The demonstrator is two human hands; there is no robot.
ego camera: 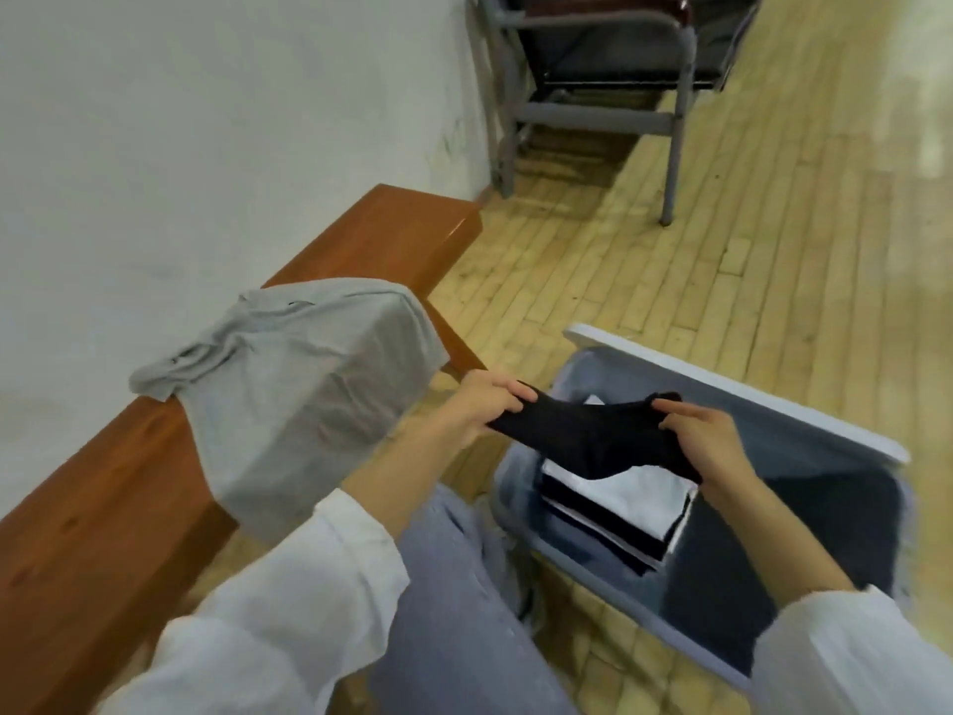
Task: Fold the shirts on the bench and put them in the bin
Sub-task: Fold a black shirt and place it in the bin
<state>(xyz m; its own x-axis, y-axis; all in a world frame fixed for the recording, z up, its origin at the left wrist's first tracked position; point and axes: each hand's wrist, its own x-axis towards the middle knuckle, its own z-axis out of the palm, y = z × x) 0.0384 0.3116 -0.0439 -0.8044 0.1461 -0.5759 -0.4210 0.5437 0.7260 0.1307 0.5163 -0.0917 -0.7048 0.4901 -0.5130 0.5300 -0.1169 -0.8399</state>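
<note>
A folded black shirt (582,436) hangs over the open bin (732,399), held at both ends. My left hand (485,402) pinches its left edge and my right hand (706,441) grips its right edge. Inside the bin lies a stack of folded shirts (629,508), white on top with dark ones beneath. A grey shirt (304,384) is spread unfolded across the brown wooden bench (103,508) and drapes over its front edge, to the left of my hands.
The bench runs along a white wall (206,121) on the left. A grey metal chair frame (593,95) stands at the far end on the wooden floor (722,250). My knee in blue trousers (454,585) is between bench and bin.
</note>
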